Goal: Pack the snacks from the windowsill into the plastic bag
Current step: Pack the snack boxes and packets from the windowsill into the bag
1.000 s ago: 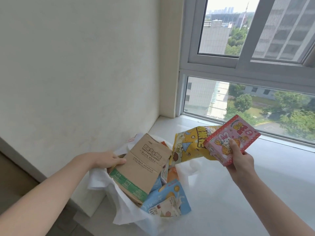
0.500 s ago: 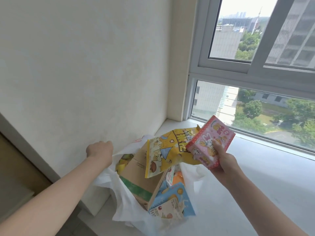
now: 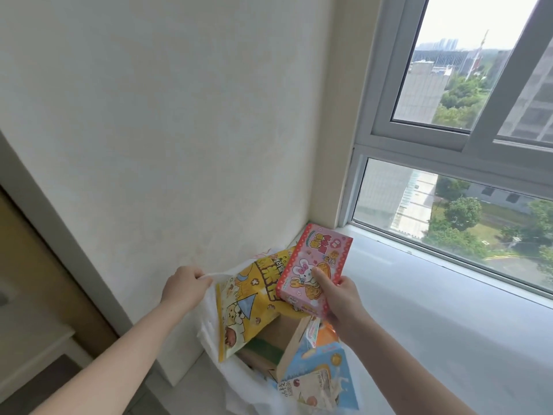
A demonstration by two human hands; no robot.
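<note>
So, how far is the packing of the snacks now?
Mostly done, it seems. Already in the white plastic bag: a brown paper pack and a blue carton. In hand: the right hand holds the pink box and the yellow snack bag above the opening, while the left hand grips the bag's handle. Left: lowering these two in. The visible windowsill shows no other snacks.

Two hands: left hand, right hand. One white plastic bag. One pink box, one yellow pouch, one brown carton, one blue packet.
</note>
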